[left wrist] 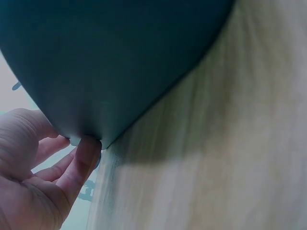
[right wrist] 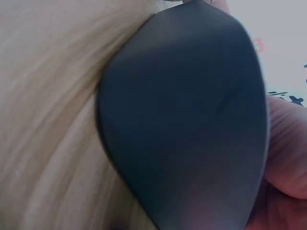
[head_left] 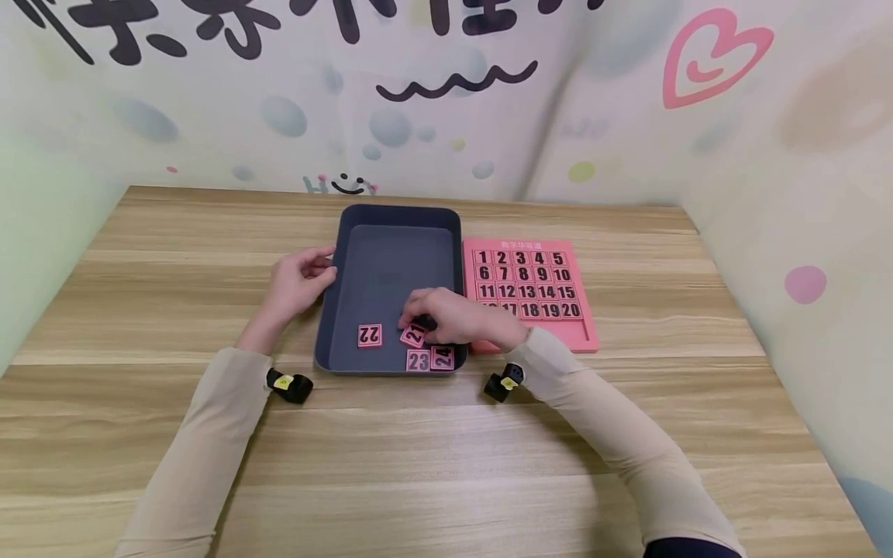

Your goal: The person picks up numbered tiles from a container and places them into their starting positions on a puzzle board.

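My left hand (head_left: 298, 280) pinches the left wall of a dark grey tray (head_left: 328, 314); in the left wrist view the thumb (left wrist: 86, 155) presses its outer side. Over the tray's lower right, my right hand (head_left: 453, 316) pinches a pink number tile (head_left: 413, 335) marked 21, which sits at a slant. Left of it lies tile 22 (head_left: 370, 335), upside down. Tile 23 (head_left: 418, 360) and a sideways tile 24 (head_left: 443, 358) lie side by side along the near wall. In the right wrist view the tray wall (right wrist: 182, 110) hides the fingertips.
Against the tray's right side lies a pink number puzzle board (head_left: 584, 329) with rows of tiles from 1 to 20; my right wrist covers part of it. Behind the wooden table (head_left: 391, 465) hangs a printed backdrop (head_left: 230, 116).
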`<state>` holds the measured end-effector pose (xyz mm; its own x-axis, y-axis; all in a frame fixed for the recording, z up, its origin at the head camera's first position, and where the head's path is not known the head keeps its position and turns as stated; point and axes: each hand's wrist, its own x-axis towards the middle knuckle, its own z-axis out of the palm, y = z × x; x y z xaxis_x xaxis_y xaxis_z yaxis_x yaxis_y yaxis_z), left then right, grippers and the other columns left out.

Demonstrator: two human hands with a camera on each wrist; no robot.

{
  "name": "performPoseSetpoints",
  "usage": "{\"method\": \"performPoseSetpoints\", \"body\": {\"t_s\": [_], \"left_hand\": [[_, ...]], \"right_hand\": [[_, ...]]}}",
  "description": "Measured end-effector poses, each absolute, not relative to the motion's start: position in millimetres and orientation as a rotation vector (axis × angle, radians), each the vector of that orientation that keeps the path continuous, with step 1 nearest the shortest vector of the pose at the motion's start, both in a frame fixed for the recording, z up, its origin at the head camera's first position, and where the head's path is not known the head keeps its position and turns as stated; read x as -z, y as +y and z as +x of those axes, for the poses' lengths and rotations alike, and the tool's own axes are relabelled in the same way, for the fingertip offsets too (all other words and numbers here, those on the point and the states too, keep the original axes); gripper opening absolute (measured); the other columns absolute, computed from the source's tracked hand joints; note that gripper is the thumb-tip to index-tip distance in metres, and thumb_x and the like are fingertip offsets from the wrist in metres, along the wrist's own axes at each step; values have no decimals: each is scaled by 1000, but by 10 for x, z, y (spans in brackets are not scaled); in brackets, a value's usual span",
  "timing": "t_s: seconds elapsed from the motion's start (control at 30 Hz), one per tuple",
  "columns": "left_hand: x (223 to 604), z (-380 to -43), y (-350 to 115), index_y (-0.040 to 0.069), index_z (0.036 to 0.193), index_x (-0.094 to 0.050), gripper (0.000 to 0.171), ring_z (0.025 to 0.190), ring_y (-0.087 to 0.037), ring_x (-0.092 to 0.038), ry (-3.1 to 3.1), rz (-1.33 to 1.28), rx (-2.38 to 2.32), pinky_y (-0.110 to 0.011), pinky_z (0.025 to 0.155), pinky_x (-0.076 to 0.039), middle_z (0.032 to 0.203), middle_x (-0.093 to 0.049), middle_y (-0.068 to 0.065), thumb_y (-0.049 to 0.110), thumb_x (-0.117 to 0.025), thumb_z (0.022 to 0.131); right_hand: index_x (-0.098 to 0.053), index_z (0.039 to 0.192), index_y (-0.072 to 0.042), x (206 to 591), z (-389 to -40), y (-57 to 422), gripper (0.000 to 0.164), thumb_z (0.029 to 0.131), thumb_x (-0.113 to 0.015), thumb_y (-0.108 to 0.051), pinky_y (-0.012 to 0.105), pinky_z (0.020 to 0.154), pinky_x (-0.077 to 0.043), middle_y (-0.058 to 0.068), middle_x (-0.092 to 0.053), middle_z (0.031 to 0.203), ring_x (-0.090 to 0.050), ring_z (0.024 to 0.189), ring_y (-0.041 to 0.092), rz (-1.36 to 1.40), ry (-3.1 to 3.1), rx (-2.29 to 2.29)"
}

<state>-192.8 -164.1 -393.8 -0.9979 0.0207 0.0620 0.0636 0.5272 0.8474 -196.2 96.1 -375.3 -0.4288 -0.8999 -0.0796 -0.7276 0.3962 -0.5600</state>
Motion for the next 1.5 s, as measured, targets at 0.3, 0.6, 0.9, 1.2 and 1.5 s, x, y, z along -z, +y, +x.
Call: {"method": "performPoseSetpoints", "body": {"t_s": [0.3,0.6,0.9,1.2,1.5], "left_hand": [[3942,-1935,-1638,-8,126,-53,38,93,-34,-59,-2693,-94,1496,-6,70,-43,109,-61,-30,0,-56,89],[3964,-1956,-1630,-7,126,-53,38,94,-33,-59,-2693,-85,1504,-9,72,-45,111,-61,-29,0,-56,89],[3981,-1968,-1633,-7,127,-53,38,94,-31,-59,-2687,-78,1517,-9,72,-45,111,-60,-29,-1,-56,89],[3986,-1958,-1647,-7,127,-53,38,94,-32,-59,-2698,-78,1510,-8,71,-44,111,-60,-29,0,-55,89],[3994,-1959,-1648,-7,127,-53,38,93,-32,-59,-2695,-91,1503,-8,71,-44,111,-60,-29,0,-56,89]], "right_hand": [[-66,104,-1,3759,-1960,957,26,78,-73,-5,27,89,-46,9,-60,103,-55,97,19,-1370,2355,619],[-65,104,-2,3648,-1944,1068,27,78,-71,-10,27,87,-47,8,-60,100,-55,95,18,-1320,2460,709],[-66,101,-1,3506,-1888,1437,25,77,-71,-5,33,74,-50,7,-60,92,-56,84,19,-1221,2594,924],[-65,99,1,3626,-1813,1812,29,72,-73,-3,35,73,-49,9,-61,91,-54,82,21,-977,2729,967],[-65,97,-1,3789,-1749,1961,29,71,-77,-7,30,70,-50,5,-60,88,-54,78,18,-925,2748,849]]}}
